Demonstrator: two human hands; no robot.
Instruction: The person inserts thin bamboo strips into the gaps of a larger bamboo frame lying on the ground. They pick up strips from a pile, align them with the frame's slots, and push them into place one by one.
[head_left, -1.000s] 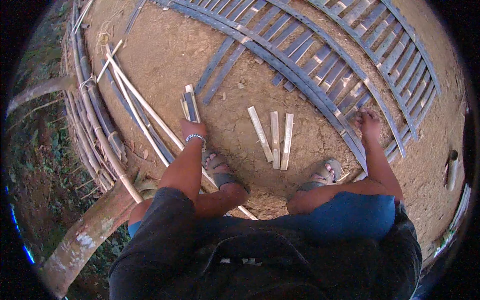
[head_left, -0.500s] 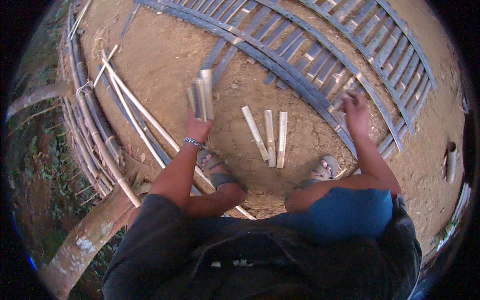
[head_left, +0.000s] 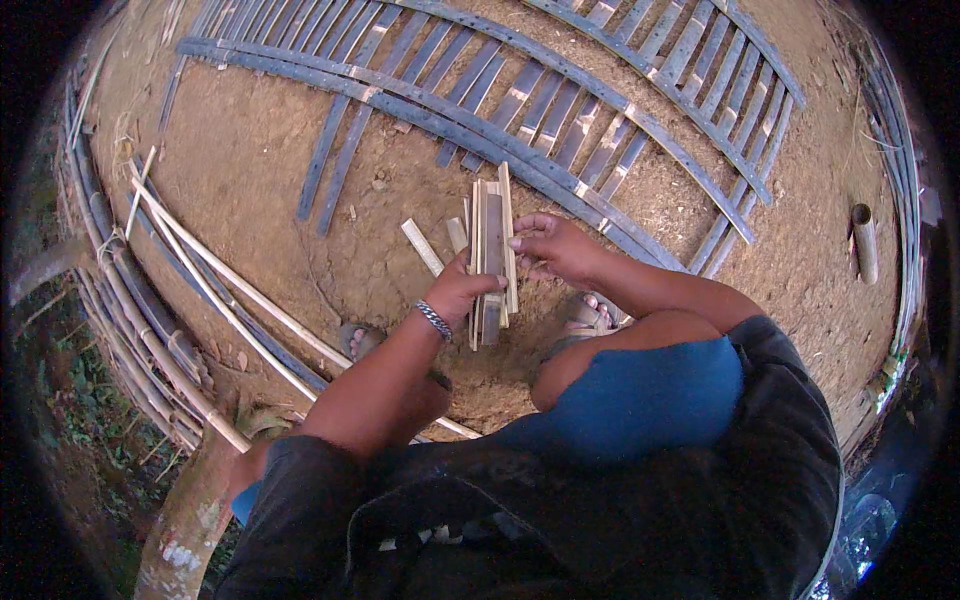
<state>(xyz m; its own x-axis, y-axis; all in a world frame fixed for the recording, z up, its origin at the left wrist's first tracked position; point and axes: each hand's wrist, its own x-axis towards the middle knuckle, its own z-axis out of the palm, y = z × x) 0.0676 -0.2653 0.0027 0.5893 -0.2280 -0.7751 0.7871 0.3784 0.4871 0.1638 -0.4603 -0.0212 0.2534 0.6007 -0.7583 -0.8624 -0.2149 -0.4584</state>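
Note:
A bundle of short split bamboo slats (head_left: 491, 222), some pale and one with a dark face, is gripped upright by my left hand (head_left: 470, 290). Its thumb lies across the front of the bundle. On the other side, the fingers of my right hand (head_left: 550, 246) are bent and pinch the edge of the rightmost pale slat (head_left: 508, 190). Behind my left hand, more pale slats (head_left: 422, 246) lie on the ground, partly hidden by the hand and the bundle.
Ladder-like bamboo frames with many crosspieces (head_left: 470, 125) lie ahead on the bare earth (head_left: 260, 200). Long thin poles (head_left: 250, 290) and a stack of bamboo poles (head_left: 125, 290) lie to the left. A short bamboo tube (head_left: 864, 245) is at the right.
My left hand has brought the bundle rightward to the middle. My right hand has come in from above the frame's end to the slats. The view has shifted.

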